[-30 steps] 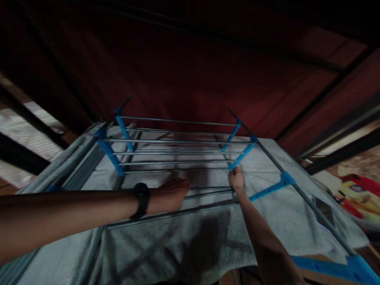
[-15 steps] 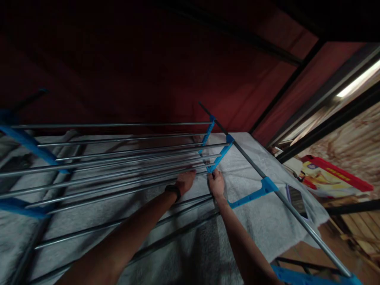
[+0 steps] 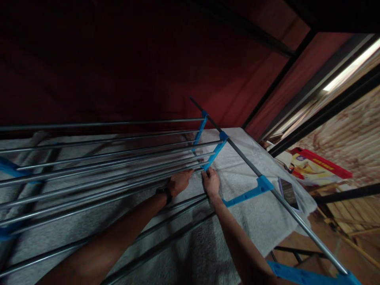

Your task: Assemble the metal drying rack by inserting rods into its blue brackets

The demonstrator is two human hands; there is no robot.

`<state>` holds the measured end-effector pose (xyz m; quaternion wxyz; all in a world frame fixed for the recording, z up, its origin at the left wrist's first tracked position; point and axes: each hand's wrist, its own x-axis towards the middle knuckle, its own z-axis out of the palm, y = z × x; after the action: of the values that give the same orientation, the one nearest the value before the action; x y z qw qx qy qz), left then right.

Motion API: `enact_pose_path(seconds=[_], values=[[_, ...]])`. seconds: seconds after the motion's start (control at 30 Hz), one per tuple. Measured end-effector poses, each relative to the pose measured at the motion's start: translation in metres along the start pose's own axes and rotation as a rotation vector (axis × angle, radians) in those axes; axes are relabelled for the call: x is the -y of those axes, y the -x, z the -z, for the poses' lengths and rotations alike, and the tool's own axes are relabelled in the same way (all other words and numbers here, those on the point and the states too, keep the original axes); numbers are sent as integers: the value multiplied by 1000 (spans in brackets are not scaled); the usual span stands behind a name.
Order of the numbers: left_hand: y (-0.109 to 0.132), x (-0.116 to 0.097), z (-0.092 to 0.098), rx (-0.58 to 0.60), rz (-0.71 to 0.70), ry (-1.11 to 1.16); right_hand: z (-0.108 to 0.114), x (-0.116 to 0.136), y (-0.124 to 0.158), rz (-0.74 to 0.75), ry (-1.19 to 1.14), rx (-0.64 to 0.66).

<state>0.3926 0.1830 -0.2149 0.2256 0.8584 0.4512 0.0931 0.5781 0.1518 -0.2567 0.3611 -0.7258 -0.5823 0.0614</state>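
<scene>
A rack of metal tubes joined by blue plastic brackets lies over a light cloth. Wearing a dark wristband, my left hand is closed around one of the lower tubes close to its right end. Just to its right, my right hand pinches the bottom end of a slanted blue bracket, where that tube meets it. The exact joint is partly hidden by my fingers. A long metal pole runs through the tops of the brackets. Another blue bracket extends beside my right wrist.
The pale fuzzy cloth covers the surface beneath the rack. A phone rests near its right edge. Beyond is a red and yellow package. A dark red sheet hangs behind, with a dark frame bar at right.
The view has shifted, so the scene sits farther left and the rack's left end is partly out of frame. Both hands keep their places on the tube and bracket.
</scene>
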Motion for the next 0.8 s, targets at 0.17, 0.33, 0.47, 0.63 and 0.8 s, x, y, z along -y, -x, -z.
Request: enact_pose_path(seconds=[0.17,0.33,0.47,0.63,0.8], values=[[1,-5,3,-1,10,-10,0,-1,0,11,6,11],[2,-8,8,15,24,29,0,0,0,0,-25,6],[-1,-3,6,30,68,65,1,-1,0,-15,-62,8],[-5,5,1,42,78,107,1,-2,-1,-25,-93,19],[-4,5,-2,37,66,90,1,-3,-1,-26,-89,16]])
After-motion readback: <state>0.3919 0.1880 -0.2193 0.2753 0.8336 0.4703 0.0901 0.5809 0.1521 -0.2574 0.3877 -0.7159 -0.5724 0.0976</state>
